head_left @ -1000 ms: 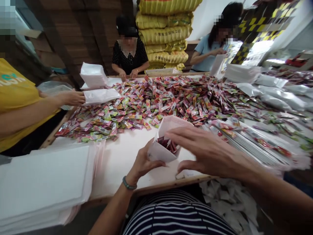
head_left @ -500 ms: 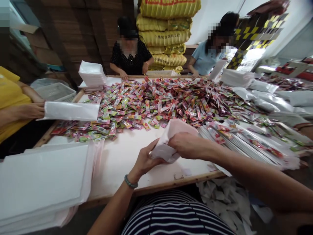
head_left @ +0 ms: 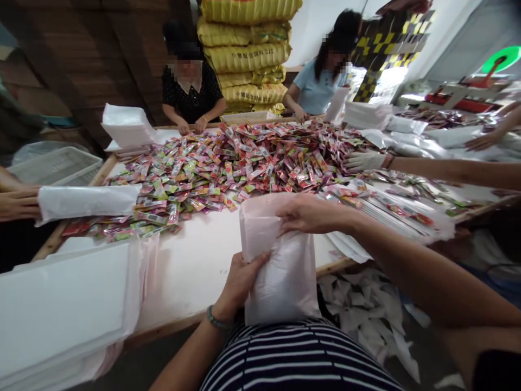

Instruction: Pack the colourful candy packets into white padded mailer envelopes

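Note:
A whitish, slightly pink bag (head_left: 280,271) stands upright in front of my striped shirt, at the table's near edge. My left hand (head_left: 242,277) grips its left side, thumb across the front. At the bag's top right, my right hand (head_left: 305,214) has its fingers closed on the upper edge. The bag's contents are hidden. Behind it spreads a large pile of small colourful packets (head_left: 244,157). A stack of flat white bags (head_left: 65,309) lies at the near left, and more flat bags (head_left: 378,217) lie fanned out to the right with some packets on top.
A wooden rim (head_left: 175,326) edges the white table. Two people sit across it; a person's hands at the left hold a white bag (head_left: 89,202). From the right, a gloved hand (head_left: 364,161) reaches into the pile. White scraps (head_left: 366,309) lie below the table.
My hands have turned the bag upright and brought it closer to my body. A gloved hand has come in from the right. The camera view has shifted right.

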`<action>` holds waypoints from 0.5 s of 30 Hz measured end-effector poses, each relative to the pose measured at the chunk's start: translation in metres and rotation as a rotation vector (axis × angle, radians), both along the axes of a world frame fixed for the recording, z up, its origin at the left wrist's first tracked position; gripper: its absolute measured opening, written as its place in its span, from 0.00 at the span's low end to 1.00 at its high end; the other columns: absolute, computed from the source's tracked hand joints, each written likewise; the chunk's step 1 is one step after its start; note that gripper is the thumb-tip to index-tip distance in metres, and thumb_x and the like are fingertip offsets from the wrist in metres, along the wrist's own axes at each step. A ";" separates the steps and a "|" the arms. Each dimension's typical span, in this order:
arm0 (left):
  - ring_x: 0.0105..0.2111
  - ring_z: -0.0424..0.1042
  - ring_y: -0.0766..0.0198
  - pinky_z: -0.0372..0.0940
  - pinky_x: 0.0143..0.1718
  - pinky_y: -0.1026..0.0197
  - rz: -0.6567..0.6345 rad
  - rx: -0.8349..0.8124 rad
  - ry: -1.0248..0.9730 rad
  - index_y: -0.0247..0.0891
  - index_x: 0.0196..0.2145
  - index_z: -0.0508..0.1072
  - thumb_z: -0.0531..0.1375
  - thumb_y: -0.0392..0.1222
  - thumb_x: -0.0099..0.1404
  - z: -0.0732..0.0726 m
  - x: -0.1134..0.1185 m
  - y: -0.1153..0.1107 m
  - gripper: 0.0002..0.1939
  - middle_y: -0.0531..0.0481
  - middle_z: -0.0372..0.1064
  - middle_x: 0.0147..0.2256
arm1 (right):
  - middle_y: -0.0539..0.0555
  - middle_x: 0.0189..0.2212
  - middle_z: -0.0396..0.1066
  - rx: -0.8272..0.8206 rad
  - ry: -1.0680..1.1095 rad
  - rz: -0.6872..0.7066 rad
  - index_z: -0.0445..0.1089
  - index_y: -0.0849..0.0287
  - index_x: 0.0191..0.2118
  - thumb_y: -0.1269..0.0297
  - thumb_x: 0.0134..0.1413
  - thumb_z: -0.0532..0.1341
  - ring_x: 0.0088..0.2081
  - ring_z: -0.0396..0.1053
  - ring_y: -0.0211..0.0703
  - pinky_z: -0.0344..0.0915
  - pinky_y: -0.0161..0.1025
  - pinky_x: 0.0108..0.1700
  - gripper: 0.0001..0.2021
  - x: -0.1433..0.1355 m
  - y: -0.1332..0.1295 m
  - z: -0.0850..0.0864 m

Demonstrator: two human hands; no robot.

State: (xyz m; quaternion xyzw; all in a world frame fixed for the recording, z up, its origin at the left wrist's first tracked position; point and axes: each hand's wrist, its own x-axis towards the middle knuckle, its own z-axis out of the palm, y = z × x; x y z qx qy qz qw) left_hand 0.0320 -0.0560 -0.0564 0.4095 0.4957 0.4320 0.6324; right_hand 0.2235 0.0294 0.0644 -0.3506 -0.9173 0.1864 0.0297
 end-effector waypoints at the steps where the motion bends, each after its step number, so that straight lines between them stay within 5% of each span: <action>1: 0.28 0.71 0.60 0.65 0.30 0.61 0.007 -0.052 -0.006 0.29 0.35 0.79 0.68 0.57 0.49 -0.010 0.002 -0.004 0.26 0.43 0.77 0.30 | 0.50 0.23 0.69 -0.043 -0.043 -0.004 0.71 0.62 0.27 0.66 0.55 0.62 0.27 0.60 0.35 0.51 0.33 0.31 0.08 0.001 0.003 -0.016; 4: 0.29 0.71 0.61 0.65 0.30 0.62 0.032 -0.081 -0.011 0.30 0.38 0.78 0.68 0.57 0.50 -0.034 0.003 -0.003 0.26 0.44 0.77 0.31 | 0.49 0.23 0.67 -0.121 -0.102 -0.039 0.69 0.63 0.25 0.64 0.54 0.62 0.27 0.58 0.35 0.49 0.33 0.31 0.10 -0.003 0.011 -0.066; 7: 0.32 0.71 0.62 0.65 0.34 0.62 0.036 0.035 -0.046 0.35 0.43 0.75 0.68 0.55 0.51 -0.037 0.000 0.018 0.26 0.48 0.76 0.36 | 0.47 0.22 0.64 -0.208 -0.048 -0.029 0.68 0.63 0.26 0.64 0.56 0.60 0.27 0.57 0.35 0.49 0.32 0.30 0.10 -0.010 0.014 -0.094; 11: 0.26 0.66 0.67 0.61 0.29 0.65 0.132 0.093 -0.009 0.35 0.31 0.75 0.67 0.56 0.50 -0.033 -0.002 0.047 0.20 0.53 0.72 0.25 | 0.47 0.23 0.65 -0.285 -0.023 -0.022 0.70 0.63 0.28 0.61 0.56 0.60 0.27 0.58 0.35 0.49 0.31 0.29 0.11 -0.011 0.017 -0.097; 15: 0.25 0.65 0.68 0.60 0.29 0.66 0.320 0.032 -0.081 0.35 0.31 0.74 0.66 0.56 0.51 -0.037 -0.001 0.053 0.20 0.55 0.70 0.24 | 0.53 0.29 0.72 -0.045 -0.050 -0.354 0.73 0.62 0.35 0.57 0.61 0.58 0.31 0.65 0.39 0.51 0.33 0.31 0.14 -0.011 0.015 -0.091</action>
